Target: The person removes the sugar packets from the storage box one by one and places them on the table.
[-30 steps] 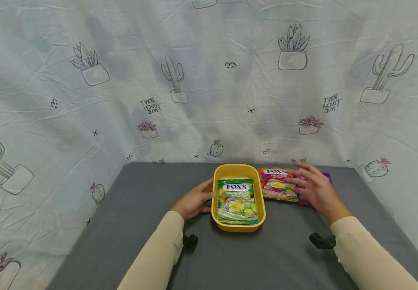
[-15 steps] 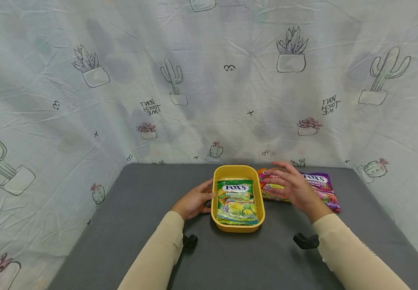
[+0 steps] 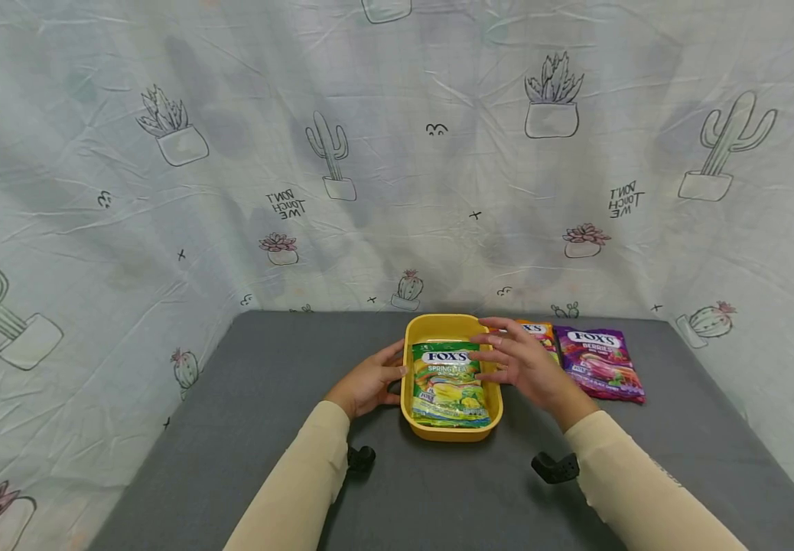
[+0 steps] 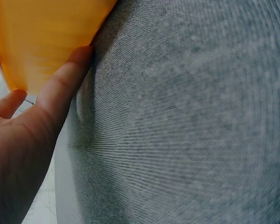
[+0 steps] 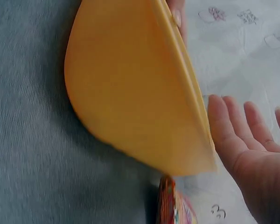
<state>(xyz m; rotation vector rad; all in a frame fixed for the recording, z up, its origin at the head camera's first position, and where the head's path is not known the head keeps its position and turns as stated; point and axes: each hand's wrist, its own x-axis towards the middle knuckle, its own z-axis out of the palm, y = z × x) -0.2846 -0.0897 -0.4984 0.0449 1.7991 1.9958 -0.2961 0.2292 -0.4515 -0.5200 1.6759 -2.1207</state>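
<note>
A yellow rectangular tub (image 3: 453,435) stands on the grey table. Inside it lies a green FOX'S Spring Tea candy bag (image 3: 448,390). My left hand (image 3: 369,383) rests its extended fingertips against the tub's left outer wall; the left wrist view shows these fingers (image 4: 60,86) touching the yellow side. Over the tub's right rim hovers my right hand (image 3: 528,371), fingers spread and holding nothing. It partly covers an orange-and-red FOX'S Fruits candy bag (image 3: 540,333) behind. To the right lies a purple FOX'S Berries candy bag (image 3: 600,363).
A pale cloth (image 3: 383,176) printed with cacti hangs behind and beside the table (image 3: 273,367). Black wrist mounts (image 3: 554,467) stick out below both hands, close to the tabletop.
My right hand has moved left, from above the purple candy bag across the orange-and-red one to the tub's right rim. The purple bag is uncovered. The left hand and tub stay put.
</note>
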